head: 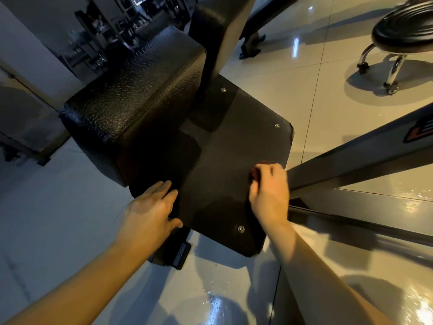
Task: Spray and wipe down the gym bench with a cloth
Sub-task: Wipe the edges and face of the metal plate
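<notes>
A black padded gym bench seat (131,95) stands at upper left, with an upright black pad (208,22) behind it. Below it lies a flat black footplate (225,160) with metal bolts at its corners. My right hand (269,191) is closed on a small dark reddish cloth (255,174) and presses it onto the plate near its right edge. My left hand (152,207) rests flat and empty on the plate's left front edge, fingers apart. No spray bottle is in view.
A grey machine frame beam (365,158) slants across the right, just beside my right hand. A black rolling stool (403,31) with chrome legs stands at upper right. The floor (316,73) is glossy tile. More gym equipment (93,38) sits in the dark background.
</notes>
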Motion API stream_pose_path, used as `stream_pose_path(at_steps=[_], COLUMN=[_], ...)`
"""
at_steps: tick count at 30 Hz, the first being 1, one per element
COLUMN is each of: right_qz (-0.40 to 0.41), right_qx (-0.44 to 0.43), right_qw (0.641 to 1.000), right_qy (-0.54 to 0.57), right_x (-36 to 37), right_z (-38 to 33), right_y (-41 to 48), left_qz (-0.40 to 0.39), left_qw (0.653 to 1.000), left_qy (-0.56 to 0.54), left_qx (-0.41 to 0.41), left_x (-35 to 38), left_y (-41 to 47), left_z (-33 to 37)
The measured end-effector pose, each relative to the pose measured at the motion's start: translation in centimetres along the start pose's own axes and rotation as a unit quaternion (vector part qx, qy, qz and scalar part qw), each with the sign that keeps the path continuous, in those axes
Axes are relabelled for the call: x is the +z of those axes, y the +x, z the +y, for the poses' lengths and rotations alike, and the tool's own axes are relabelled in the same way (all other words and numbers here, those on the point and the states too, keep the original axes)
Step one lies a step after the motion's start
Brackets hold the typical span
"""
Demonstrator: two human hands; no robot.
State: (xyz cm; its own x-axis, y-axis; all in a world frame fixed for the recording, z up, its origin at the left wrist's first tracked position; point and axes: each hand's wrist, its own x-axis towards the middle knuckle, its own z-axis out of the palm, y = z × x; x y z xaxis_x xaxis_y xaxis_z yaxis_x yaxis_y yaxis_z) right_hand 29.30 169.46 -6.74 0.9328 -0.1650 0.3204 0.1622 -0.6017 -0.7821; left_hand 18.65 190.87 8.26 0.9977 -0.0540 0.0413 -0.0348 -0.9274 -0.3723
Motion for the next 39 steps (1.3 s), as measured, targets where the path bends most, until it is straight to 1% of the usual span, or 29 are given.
stream_pose_path(at_steps=[2,3,5,6,7,8,9,11,12,13,14,15,18,22,23,24,25,27,29,30,31,32,33,35,36,37,38,39], right_qz=[-0.033,-0.065,-0.121,-0.131,-0.125,-0.111,-0.089,-0.032,-0.02,-0.022,-0.027,-0.027,-0.017,-0.055,-0.065,-0.065,-0.054,-0.036,-0.064,-0.086,-0.091,-0.081,-0.055,0.007,0.015,0.007,0.0,-0.006], right_qx=[-0.109,-0.164,-0.274,-0.311,-0.315,-0.28,-0.221,-0.061,0.029,0.108,0.159,0.18,0.203,0.311,0.324,0.308,0.262,0.113,-0.024,-0.066,-0.085,-0.069,-0.027,0.095,0.163,0.211,0.218,0.179], right_qw=[0.993,0.983,0.953,0.941,0.94,0.953,0.971,0.997,0.998,0.992,0.983,0.978,0.969,0.936,0.931,0.938,0.954,0.985,0.991,0.989,0.987,0.99,0.994,0.993,0.985,0.976,0.975,0.981], right_qy=[0.037,0.053,0.047,0.034,0.027,0.026,0.023,0.026,0.043,0.065,0.086,0.106,0.142,0.155,0.157,0.146,0.135,0.124,0.116,0.106,0.097,0.095,0.092,0.064,0.05,0.043,0.048,0.067], right_x=[-0.1,-0.2,-0.3,-0.3,-0.4,-0.4,-0.4,-0.8,-1.1,-1.1,-1.1,-0.9,-0.9,-1.1,-1.1,-1.1,-1.1,-0.9,-0.9,-0.8,-0.7,-0.6,-0.5,-0.7,-1.1,-1.2,-1.1,-0.9], right_z=[-3.1,-4.8,-6.8,-6.8,-6.0,-4.5,-2.7,1.0,2.3,2.9,2.8,2.5,1.0,1.3,1.1,0.4,-0.9,-4.6,-8.5,-9.6,-9.6,-8.6,-6.8,-2.1,0.0,0.9,0.5,-1.1], right_y=[-2.1,-3.1,-5.1,-5.6,-5.3,-4.8,-4.1,-2.9,-2.5,-2.2,-2.1,-2.1,-2.2,-0.9,-0.7,-1.0,-1.4,-2.8,-4.2,-4.8,-4.9,-4.7,-4.1,-2.7,-2.1,-1.9,-1.9,-2.2], left_qz=[-0.003,-0.005,-0.012,-0.016,-0.016,-0.016,-0.016,-0.016,-0.016,-0.016,-0.014,-0.013,-0.01,-0.008,-0.008,-0.01,-0.011,-0.009,-0.011,-0.01,-0.011,-0.017,-0.024,-0.031,-0.04,-0.044,-0.044,-0.041], left_qw=[1.0,1.0,1.0,1.0,1.0,1.0,1.0,1.0,1.0,1.0,1.0,1.0,1.0,1.0,1.0,1.0,1.0,1.0,1.0,1.0,1.0,1.0,1.0,0.999,0.999,0.999,0.999,0.999], left_qy=[0.007,0.012,0.02,0.019,0.017,0.015,0.017,0.019,0.017,0.013,0.01,0.006,-0.002,-0.011,-0.013,-0.011,-0.008,-0.001,0.008,0.012,0.014,0.013,0.009,0.0,-0.003,-0.005,-0.006,-0.002], left_qx=[0.006,0.005,0.001,0.001,0.002,0.004,0.005,0.001,-0.002,-0.003,-0.003,-0.002,-0.005,-0.005,-0.007,-0.009,-0.008,-0.007,-0.011,-0.01,-0.008,-0.008,-0.008,-0.008,-0.012,-0.017,-0.018,-0.014], left_x=[0.0,0.0,0.3,0.4,0.4,0.5,0.5,0.5,0.4,0.3,0.3,0.3,0.0,0.1,0.1,0.2,0.2,0.1,0.1,0.1,0.2,0.2,0.3,0.4,0.3,0.3,0.4,0.5], left_y=[0.1,0.2,0.2,0.2,0.2,0.3,0.3,0.3,0.3,0.2,0.3,0.3,0.3,0.1,0.1,0.1,0.2,0.3,0.2,0.2,0.2,0.3,0.3,0.4,0.5,0.5,0.5,0.5], left_z=[-0.1,-0.2,-0.4,-0.4,-0.5,-0.5,-0.5,-0.4,-0.3,-0.3,-0.2,-0.2,0.0,0.0,0.0,-0.1,-0.1,-0.2,-0.1,-0.1,-0.1,-0.1,0.0,-0.1,-0.2,-0.3,-0.4,-0.5])
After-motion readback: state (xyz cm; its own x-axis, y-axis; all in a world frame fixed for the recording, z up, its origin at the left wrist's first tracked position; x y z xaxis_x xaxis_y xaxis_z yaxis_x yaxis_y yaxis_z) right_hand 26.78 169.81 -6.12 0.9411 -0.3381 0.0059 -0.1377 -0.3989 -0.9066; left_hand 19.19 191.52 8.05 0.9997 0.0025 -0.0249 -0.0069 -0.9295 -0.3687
